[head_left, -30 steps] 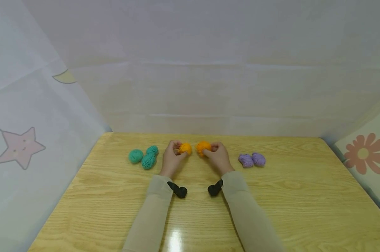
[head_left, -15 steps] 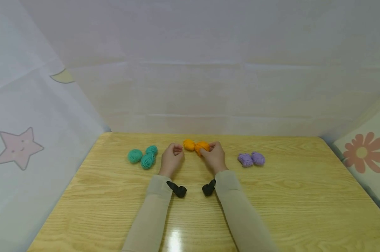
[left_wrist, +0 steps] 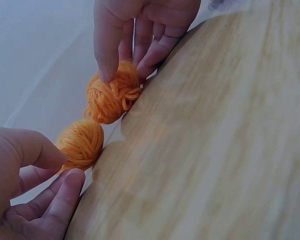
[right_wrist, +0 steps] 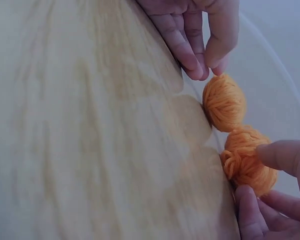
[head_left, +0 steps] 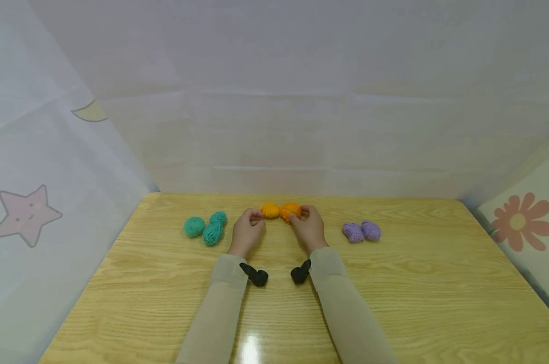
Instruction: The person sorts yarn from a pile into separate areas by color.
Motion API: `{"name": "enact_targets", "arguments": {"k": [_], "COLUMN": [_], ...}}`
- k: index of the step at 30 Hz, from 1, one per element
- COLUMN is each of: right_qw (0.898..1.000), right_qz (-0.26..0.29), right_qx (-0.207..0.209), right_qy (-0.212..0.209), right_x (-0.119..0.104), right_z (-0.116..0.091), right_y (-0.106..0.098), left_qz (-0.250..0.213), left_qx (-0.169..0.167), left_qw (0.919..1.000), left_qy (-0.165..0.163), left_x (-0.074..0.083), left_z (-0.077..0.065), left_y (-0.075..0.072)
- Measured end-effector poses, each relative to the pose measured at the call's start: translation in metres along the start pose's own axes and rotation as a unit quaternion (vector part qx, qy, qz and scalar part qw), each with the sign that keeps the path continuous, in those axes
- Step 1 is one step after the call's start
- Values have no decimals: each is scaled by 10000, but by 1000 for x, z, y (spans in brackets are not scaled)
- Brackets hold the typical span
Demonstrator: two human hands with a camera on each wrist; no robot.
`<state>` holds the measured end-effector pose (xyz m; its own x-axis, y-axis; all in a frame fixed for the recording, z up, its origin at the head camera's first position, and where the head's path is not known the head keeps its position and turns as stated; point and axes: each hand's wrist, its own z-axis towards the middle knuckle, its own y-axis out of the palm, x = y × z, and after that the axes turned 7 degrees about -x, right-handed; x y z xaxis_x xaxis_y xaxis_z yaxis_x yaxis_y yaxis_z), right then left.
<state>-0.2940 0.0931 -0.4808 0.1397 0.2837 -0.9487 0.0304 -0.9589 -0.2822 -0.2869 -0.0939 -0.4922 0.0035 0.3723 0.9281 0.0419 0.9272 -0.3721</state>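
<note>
Two small orange yarn balls lie side by side and touch near the table's far edge. My left hand (head_left: 247,231) is at the outer end of the left orange yarn ball (head_left: 270,210), its loosely bent fingertips at that end without wrapping it. The right orange yarn ball (head_left: 290,212) has looser strands, and my right hand (head_left: 309,227) holds it between thumb and fingers. In the right wrist view, the right thumb presses on the looser ball (right_wrist: 247,162) while other fingers lie against its outer end.
Several green yarn balls (head_left: 212,233) sit together on the left of the wooden table (head_left: 415,298). To the right, two purple yarn balls (head_left: 371,230) lie against each other. A pale fabric backdrop (head_left: 274,126) stands behind the table.
My left hand has let go of its orange ball. The two orange balls, apart a second ago, now touch. My right hand has moved slightly left with its ball.
</note>
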Motion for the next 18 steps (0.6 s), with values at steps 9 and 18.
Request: {"name": "enact_targets", "arguments": {"k": [9,18], "right_qw": [9979,9910], "right_qz": [592,1274], "right_qx": [-215,-403], "right_qy": [-142,5], "right_x": [9,22], "right_z": [3,-6], "right_y": [-1,-6], "left_qz": [-24,-738], "left_qx": [-98,-465], "left_qw": [9999,9961], "left_qy": [32,-92], "left_x": [-4,-5], "left_z": [2,-11], "left_y": [0,-2]}}
